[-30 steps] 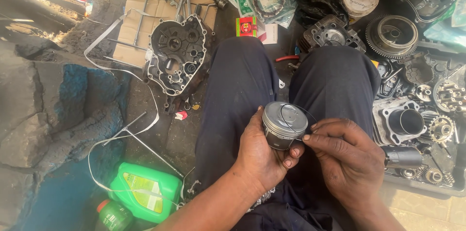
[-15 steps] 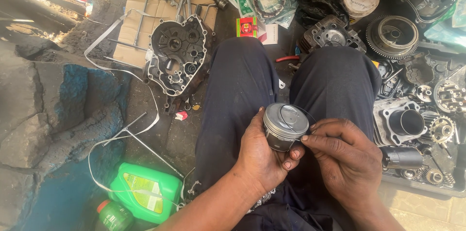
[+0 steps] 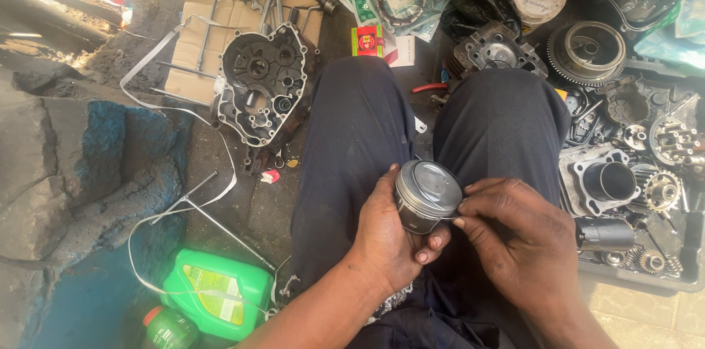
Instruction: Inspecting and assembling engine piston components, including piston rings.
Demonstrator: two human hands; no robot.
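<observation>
Left hand [image 3: 389, 235] fingers [image 3: 429, 246] curl round the short silver metal piston [image 3: 427, 195], cradling it above the lap between the dark-trousered knees [image 3: 352, 143]. Right hand [image 3: 518, 235] fingers [image 3: 470, 209] pinch at its right rim. Left on the floor lies a grey engine crankcase [image 3: 263, 85]; near left, a green oil jug [image 3: 218, 292]; right, a tray [image 3: 661, 283] of gears.

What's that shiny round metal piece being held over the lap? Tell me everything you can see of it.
It is a piston: a short, silvery metal cylinder with a flat, bright round top and a darker side wall with grooves near the crown. It is tilted, its top facing up and to the right. The left hand cups it from below and the side; the right hand touches its right edge with its fingertips. It sits above the dark trousers, between the knees.
</observation>
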